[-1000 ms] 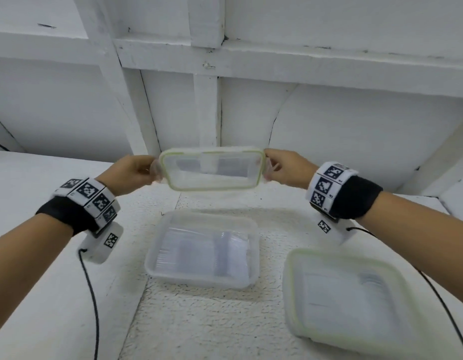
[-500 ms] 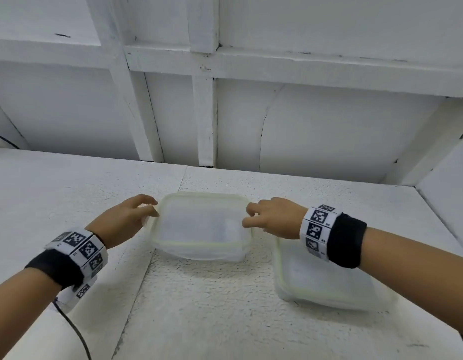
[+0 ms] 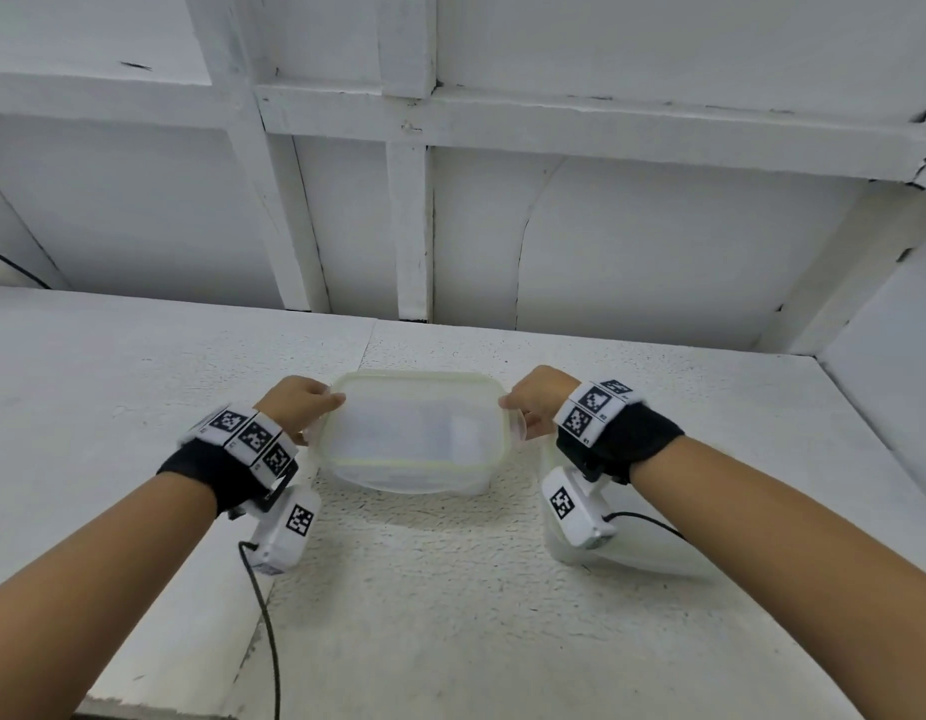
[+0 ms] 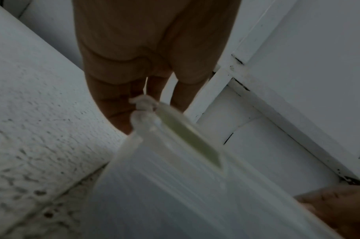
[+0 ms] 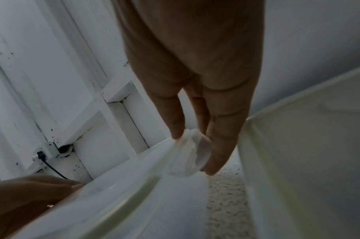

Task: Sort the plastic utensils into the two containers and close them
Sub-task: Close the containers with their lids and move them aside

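Note:
A clear container [image 3: 409,478] stands mid-table with its green-rimmed lid [image 3: 411,402] lying on top. Pale utensil shapes [image 3: 463,433] show faintly through the lid. My left hand [image 3: 307,405] is at the lid's left end, and its fingers [image 4: 113,103] pinch the left latch [image 4: 143,105]. At the right end my right hand [image 3: 528,407] pinches the right latch flap [image 5: 192,152], which sticks out and is not folded down. A second container [image 3: 637,561] with its lid on sits to the right, mostly hidden under my right wrist.
A white panelled wall [image 3: 409,226] rises just behind the table, and a side wall [image 3: 892,356] closes in on the right. A black cable [image 3: 266,631] trails from my left wrist. A wall socket with a plug [image 5: 45,152] sits low on the wall.
The lid, held up in the air by both hands a second ago, has come down onto the open container. Both hands now hold the latches at its ends.

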### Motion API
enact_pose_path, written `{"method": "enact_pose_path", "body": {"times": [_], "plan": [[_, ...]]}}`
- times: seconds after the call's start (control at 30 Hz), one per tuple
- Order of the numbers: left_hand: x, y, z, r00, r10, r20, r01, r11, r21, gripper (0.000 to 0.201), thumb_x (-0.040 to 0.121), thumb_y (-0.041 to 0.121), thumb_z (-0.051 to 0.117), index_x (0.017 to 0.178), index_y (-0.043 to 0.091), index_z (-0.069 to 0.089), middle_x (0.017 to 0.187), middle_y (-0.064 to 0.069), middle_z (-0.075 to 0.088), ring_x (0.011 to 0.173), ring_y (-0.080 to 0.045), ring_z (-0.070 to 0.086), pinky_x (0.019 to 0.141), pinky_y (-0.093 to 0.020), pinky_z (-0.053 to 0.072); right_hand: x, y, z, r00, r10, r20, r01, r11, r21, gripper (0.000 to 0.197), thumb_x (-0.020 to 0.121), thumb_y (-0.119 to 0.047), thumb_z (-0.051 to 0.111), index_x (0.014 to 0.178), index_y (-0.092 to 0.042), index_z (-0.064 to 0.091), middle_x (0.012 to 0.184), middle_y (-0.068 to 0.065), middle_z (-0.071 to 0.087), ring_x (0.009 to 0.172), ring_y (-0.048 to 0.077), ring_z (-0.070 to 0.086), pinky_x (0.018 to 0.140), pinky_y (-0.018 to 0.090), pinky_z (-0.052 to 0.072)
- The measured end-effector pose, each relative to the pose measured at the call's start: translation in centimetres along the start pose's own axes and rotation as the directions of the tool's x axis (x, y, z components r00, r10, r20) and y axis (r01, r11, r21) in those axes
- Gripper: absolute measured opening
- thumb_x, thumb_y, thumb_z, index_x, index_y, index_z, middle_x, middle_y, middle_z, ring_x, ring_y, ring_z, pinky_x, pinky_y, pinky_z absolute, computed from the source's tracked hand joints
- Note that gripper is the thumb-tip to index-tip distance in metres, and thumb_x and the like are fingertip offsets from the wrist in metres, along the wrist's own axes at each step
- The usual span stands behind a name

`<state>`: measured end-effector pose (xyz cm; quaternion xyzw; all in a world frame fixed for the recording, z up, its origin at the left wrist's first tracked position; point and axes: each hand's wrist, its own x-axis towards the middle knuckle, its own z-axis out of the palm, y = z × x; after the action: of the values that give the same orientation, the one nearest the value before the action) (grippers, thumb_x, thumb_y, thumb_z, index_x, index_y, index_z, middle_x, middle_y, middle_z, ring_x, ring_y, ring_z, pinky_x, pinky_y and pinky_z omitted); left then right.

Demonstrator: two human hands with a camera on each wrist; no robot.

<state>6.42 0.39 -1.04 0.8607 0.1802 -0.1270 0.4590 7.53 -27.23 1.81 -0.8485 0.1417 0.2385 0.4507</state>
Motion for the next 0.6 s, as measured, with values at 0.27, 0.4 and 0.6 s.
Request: {"method": "enact_pose_path", "body": {"times": [0.27,0.4,0.6], "plan": [[0.7,-0.5,-0.4,0.997,-0.033,-0.068,0.022,0.988,-0.155,0.022,0.086,0.014,0.065,0.105,0.003,0.065,0.099,-0.013,0.062,0.09,-0.027,0.057,0.085,-0.04,0.051,-0.2,0.4,0.5,1.0,0.027,-0.001,-0.027,0.994,0.102,0.012,0.088,-0.006,0.061,0.079,0.003,0.06,0.106,0.028,0.065,0.089,0.033,0.066,0.085,0.046,0.055],[0.4,-0.3,-0.5,0.997,-0.001,-0.08,-0.012,0.987,-0.157,0.013,0.088,0.014,0.062,0.099,0.008,0.062,0.096,-0.012,0.058,0.08,-0.023,0.051,0.066,-0.03,0.045,-0.7,0.0,0.5,0.999,0.021,0.048,-0.026,0.994,0.106,0.017,0.092,-0.005,0.055,0.075,-0.003,0.054,0.084,0.018,0.061,0.091,0.032,0.06,0.093,0.048,0.05],[-0.3,0.3,-0.3,0.998,0.021,-0.065,-0.027,0.994,-0.103,0.026,0.091,0.015,0.059,0.116,0.01,0.059,0.113,-0.013,0.057,0.1,-0.029,0.054,0.084,-0.043,0.049,-0.9,0.1,0.6,0.996,0.041,0.075,-0.05,0.99,0.129,0.01,0.089,0.001,0.057,0.091,-0.007,0.051,0.085,0.014,0.056,0.082,0.033,0.062,0.084,0.053,0.052]]}}
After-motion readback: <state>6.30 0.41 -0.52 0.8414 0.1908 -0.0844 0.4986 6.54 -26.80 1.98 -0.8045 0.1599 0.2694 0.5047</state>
